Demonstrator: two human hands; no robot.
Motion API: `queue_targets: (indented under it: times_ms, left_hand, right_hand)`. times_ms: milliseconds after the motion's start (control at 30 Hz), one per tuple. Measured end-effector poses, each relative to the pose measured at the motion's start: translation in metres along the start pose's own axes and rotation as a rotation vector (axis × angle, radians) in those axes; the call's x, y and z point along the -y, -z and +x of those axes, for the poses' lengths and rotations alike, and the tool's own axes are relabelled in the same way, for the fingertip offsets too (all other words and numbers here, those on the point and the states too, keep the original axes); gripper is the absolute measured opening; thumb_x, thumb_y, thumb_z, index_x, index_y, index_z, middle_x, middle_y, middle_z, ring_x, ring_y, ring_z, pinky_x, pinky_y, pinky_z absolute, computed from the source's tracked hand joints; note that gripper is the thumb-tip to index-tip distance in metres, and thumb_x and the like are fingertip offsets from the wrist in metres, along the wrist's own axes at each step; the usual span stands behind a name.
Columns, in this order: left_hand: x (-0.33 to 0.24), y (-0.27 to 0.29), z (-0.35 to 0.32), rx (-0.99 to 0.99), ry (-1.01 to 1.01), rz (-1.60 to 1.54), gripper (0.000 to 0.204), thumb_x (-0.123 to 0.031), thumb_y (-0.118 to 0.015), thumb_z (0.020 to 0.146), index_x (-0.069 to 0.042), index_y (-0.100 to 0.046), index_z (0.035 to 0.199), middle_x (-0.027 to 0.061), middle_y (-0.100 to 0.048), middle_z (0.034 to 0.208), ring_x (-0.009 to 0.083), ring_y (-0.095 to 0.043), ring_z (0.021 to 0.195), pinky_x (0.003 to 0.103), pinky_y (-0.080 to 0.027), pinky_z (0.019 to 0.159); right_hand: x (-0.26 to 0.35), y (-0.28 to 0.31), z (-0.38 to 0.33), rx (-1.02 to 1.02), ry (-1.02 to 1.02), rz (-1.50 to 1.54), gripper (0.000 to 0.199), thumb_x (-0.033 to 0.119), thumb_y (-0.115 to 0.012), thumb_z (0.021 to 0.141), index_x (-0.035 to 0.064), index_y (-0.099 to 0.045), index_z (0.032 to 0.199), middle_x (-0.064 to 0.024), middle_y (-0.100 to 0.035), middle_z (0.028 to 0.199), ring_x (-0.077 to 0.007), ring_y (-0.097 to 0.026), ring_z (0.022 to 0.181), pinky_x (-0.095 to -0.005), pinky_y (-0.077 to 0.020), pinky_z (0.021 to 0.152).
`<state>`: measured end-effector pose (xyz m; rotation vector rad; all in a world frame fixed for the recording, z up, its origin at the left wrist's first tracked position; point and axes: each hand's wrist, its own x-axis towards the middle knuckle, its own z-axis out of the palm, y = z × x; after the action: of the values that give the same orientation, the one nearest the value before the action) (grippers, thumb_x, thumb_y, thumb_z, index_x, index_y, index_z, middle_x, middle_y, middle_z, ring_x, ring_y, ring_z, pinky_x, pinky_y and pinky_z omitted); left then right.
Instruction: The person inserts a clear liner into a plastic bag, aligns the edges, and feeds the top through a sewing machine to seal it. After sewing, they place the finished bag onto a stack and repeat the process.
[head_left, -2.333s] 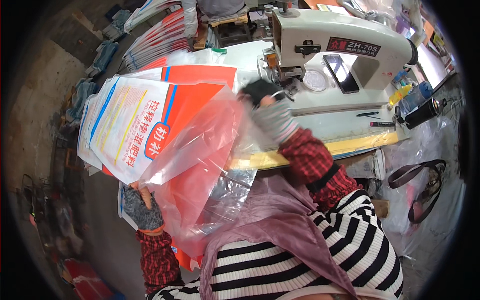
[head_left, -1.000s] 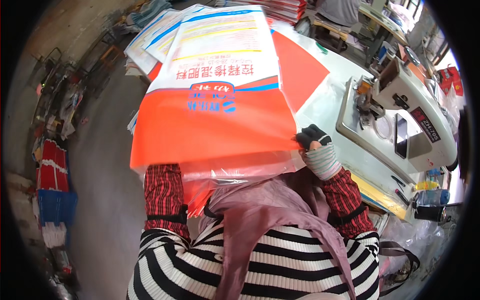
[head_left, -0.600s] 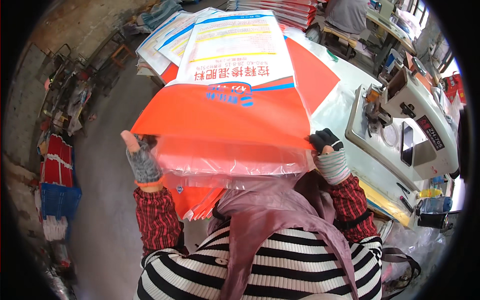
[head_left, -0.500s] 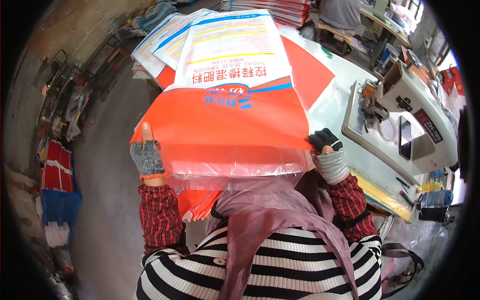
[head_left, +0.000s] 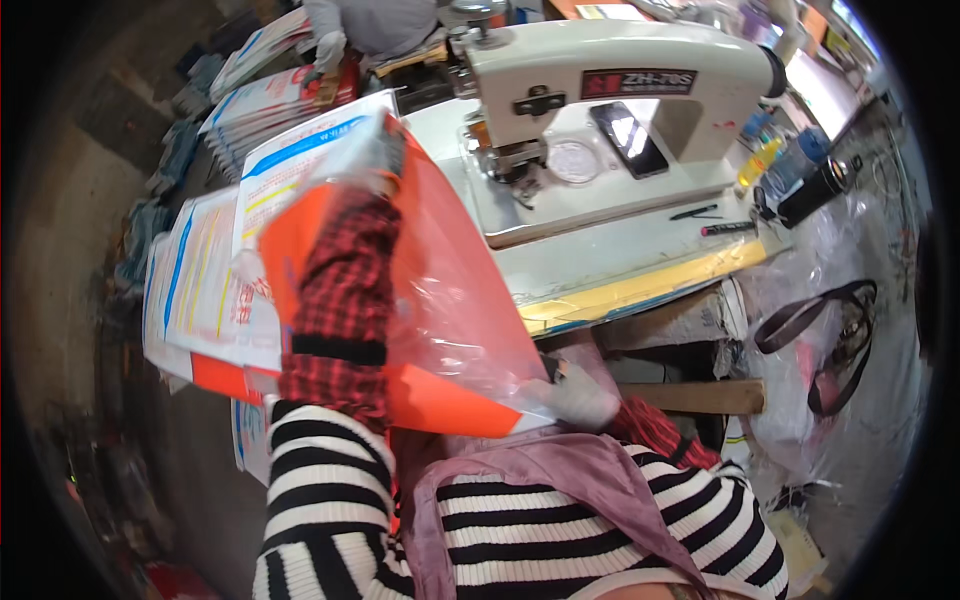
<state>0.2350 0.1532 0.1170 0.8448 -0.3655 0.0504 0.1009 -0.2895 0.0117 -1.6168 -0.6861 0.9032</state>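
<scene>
Sack point(head_left: 455, 400), orange under clear film point(head_left: 428, 315)

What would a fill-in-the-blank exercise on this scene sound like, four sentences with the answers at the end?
1. The hand closer to the striped sweater, at the near edge of the orange bag, is the person's ____ one.
2. The sleeve covers on the person's forearms are checked in black and ____.
3. The dark phone lies on the base of the white ____ machine.
4. That machine stands toward the picture's top ____ corner.

Missing words: right; red; sewing; right.
</scene>
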Motion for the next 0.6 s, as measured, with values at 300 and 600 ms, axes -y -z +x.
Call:
queue_targets:
  times_ms: [300, 600]
  left_hand:
    - [0.187, -0.093, 0.054, -0.398, 0.195, 0.803, 0.022, -0.017, -0.058, 0.080, -0.008, -0.054, 0.100, 0.0096, -0.058, 0.102, 0.0229, -0.055, 0.091, 0.036, -0.045, 0.075]
    - [0.145, -0.082, 0.096, -0.295, 0.415, 1.244, 0.025, -0.016, -0.060, 0.079, -0.006, -0.055, 0.101, 0.0106, -0.058, 0.101, 0.0226, -0.057, 0.086, 0.034, -0.046, 0.071]
  right_hand:
    - [-0.026, 0.062, -0.098, -0.001, -0.283, -0.849, 0.022, 0.028, -0.056, 0.079, 0.0086, -0.062, 0.087, -0.0157, -0.061, 0.072, -0.0314, -0.061, 0.065, -0.0448, -0.0456, 0.055]
    - [0.052, 0.053, 0.009, -0.230, -0.124, -0.999, 0.011, 0.010, -0.054, 0.073, 0.0007, -0.059, 0.069, -0.0149, -0.060, 0.074, -0.0300, -0.064, 0.064, -0.0418, -0.0495, 0.049]
